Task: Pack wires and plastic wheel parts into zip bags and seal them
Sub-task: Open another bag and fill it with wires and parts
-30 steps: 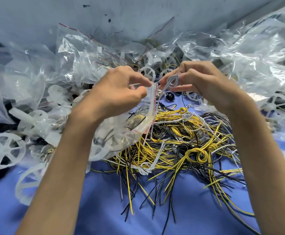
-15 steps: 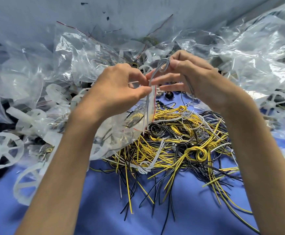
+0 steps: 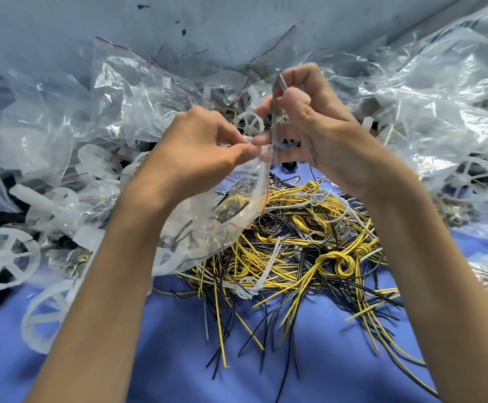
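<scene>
Right hand (image 3: pixel 309 126) higher than a second ago, now toward 12 o'clock, pinching folded grey wire (image 3: pixel 277 82) between thumb and fingers. Wire tail hangs to bag mouth. Left hand (image 3: pixel 208 144) pinches lip of zip bag (image 3: pixel 208 219) at frame centre, wire pile (image 3: pixel 309 245) at bag's 4 o'clock. Likely feeding wire in; seal not done. No readable writing.

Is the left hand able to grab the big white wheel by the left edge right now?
Probably not yet. The left hand is busy pinching the mouth of the zip bag. Nothing seems to cover the white wheel, though, so the way looks free once that hand lets go.
</scene>
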